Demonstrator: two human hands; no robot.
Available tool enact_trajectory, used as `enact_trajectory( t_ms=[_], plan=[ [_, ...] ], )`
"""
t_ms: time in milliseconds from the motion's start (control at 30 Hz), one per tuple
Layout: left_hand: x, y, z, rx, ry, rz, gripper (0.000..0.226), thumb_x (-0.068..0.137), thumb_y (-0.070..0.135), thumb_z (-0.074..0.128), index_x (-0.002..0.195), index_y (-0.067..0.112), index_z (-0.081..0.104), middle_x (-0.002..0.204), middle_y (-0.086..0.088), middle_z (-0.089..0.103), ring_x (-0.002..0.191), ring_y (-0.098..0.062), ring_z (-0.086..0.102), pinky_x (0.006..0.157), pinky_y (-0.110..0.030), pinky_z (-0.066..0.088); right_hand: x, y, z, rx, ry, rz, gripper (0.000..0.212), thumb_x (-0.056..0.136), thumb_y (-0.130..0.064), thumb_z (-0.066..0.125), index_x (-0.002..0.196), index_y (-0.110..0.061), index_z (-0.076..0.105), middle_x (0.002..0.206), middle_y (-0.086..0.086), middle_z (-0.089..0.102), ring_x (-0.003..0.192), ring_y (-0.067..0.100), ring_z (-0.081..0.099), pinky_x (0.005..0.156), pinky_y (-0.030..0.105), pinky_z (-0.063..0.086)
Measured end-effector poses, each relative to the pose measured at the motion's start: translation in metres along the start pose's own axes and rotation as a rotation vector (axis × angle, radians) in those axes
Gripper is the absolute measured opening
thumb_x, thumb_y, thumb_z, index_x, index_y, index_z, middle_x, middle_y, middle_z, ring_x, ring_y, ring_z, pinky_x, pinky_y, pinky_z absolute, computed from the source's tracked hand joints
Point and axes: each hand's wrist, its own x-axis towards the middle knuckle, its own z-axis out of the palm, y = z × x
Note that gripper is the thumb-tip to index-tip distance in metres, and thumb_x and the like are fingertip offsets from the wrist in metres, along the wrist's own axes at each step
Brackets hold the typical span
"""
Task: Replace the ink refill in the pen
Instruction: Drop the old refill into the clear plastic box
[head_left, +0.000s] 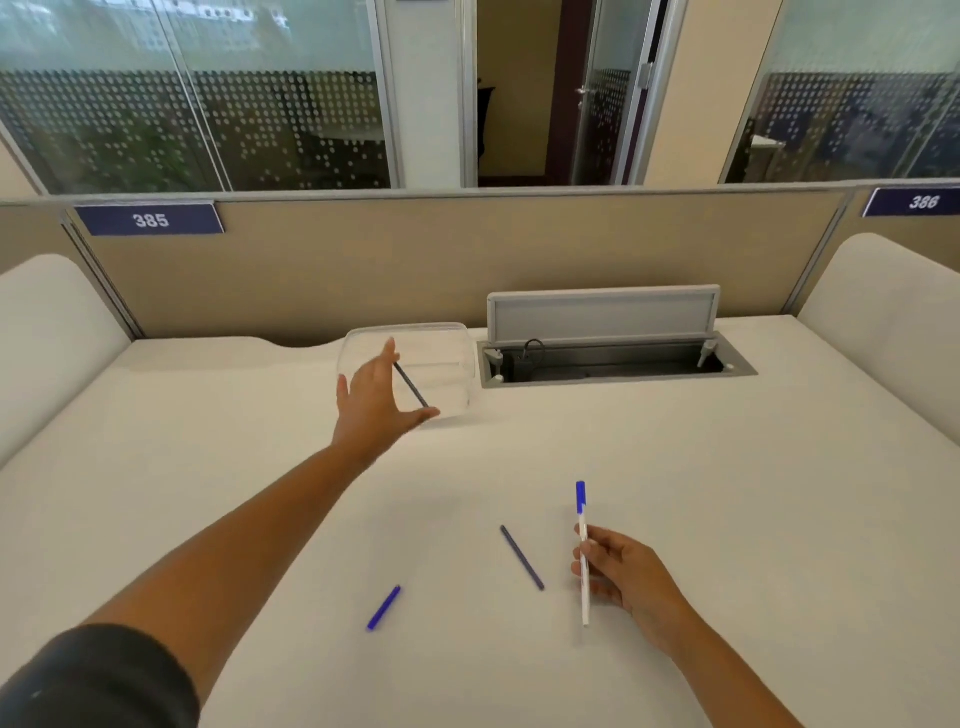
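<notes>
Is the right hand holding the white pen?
Yes, the right hand grips the white pen around its barrel, blue end pointing away from the person.

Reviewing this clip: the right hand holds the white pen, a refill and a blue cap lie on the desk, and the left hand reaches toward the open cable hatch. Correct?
Not quite. In the head view the left hand reaches toward the clear plastic container, not the cable hatch beside it. The rest stands.

My left hand (382, 397) reaches over the clear container (457, 343), a dark refill (411, 385) by its spread fingers. My right hand (621, 569) pinches the white pen (583, 566). Another refill (522, 557) and a blue cap (384, 608) lie on the worktop (727, 467).
</notes>
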Motion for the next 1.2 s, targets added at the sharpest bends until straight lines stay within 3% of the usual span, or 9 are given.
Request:
enact_trajectory(
  t_ms=[233,367,500,667,800,1000,1100,1200],
  plan=[
    [0.075,0.000,0.031,-0.028,0.129,-0.279,0.102,0.068,0.053,0.071,0.145,0.018,0.014,0.143,-0.007,0.042,0.137,-0.024,0.029,0.114,-0.054,0.009,0.007,0.007,-0.004,0.073,0.051,-0.044,0.021,0.085,0.005,0.057,0.089,-0.012,0.069,0.063,0.008,0.071,0.053,0.020,0.068,0.046,0.024,0.053],
    [0.103,-0.005,0.048,-0.025,0.105,-0.340,0.107,0.065,0.058,0.072,0.145,0.022,0.011,0.139,-0.009,0.045,0.134,-0.028,0.033,0.112,-0.057,0.013,0.012,0.013,-0.008,0.125,0.036,-0.070,0.022,0.084,0.014,0.053,0.085,-0.003,0.068,0.058,0.015,0.068,0.048,0.026,0.065,0.045,0.020,0.051],
    [0.112,-0.014,0.061,0.017,0.058,-0.353,0.112,0.062,0.065,0.068,0.146,0.025,0.005,0.143,-0.012,0.042,0.140,-0.028,0.023,0.112,-0.059,0.010,0.022,0.011,-0.012,0.144,-0.015,-0.017,0.022,0.087,0.014,0.046,0.092,-0.001,0.062,0.060,0.018,0.066,0.061,0.036,0.059,0.051,0.022,0.052],
    [0.097,-0.029,0.056,0.045,0.054,-0.352,0.109,0.064,0.066,0.065,0.146,0.023,0.007,0.150,-0.009,0.033,0.143,-0.026,0.015,0.112,-0.060,0.006,0.019,0.010,-0.012,0.172,0.038,-0.021,0.023,0.088,0.012,0.047,0.091,-0.004,0.064,0.060,0.016,0.065,0.051,0.028,0.064,0.045,0.025,0.053],
    [0.073,-0.030,0.043,0.071,0.052,-0.312,0.106,0.067,0.063,0.065,0.146,0.020,0.010,0.152,-0.008,0.029,0.143,-0.027,0.016,0.113,-0.058,0.007,0.012,0.002,-0.006,0.195,0.062,-0.033,0.023,0.088,0.008,0.051,0.092,-0.009,0.066,0.070,0.017,0.064,0.062,0.030,0.062,0.046,0.029,0.055],
    [0.023,0.001,0.038,0.039,-0.087,-0.185,0.103,0.068,0.059,0.067,0.146,0.017,0.014,0.151,-0.009,0.031,0.144,-0.025,0.014,0.115,-0.050,0.011,0.006,-0.006,0.002,0.217,0.028,-0.021,0.017,0.090,-0.001,0.053,0.103,-0.008,0.060,0.081,0.014,0.066,0.073,0.026,0.067,0.054,0.029,0.058],
    [-0.021,0.013,0.046,0.073,-0.253,-0.020,0.098,0.068,0.057,0.069,0.144,0.019,0.021,0.153,-0.006,0.028,0.143,-0.026,0.017,0.115,-0.048,0.015,0.005,-0.007,0.001,0.214,0.028,-0.031,0.017,0.090,-0.002,0.053,0.106,-0.006,0.058,0.082,0.013,0.065,0.074,0.024,0.067,0.058,0.029,0.060],
    [-0.070,0.013,0.057,0.193,-0.533,0.245,0.087,0.074,0.055,0.064,0.145,0.029,0.020,0.157,-0.001,0.016,0.144,-0.022,0.010,0.117,-0.047,0.011,0.003,-0.007,0.002,0.238,0.029,-0.037,0.015,0.090,-0.003,0.054,0.104,-0.007,0.059,0.082,0.012,0.066,0.072,0.020,0.069,0.056,0.028,0.059]
  ],
)
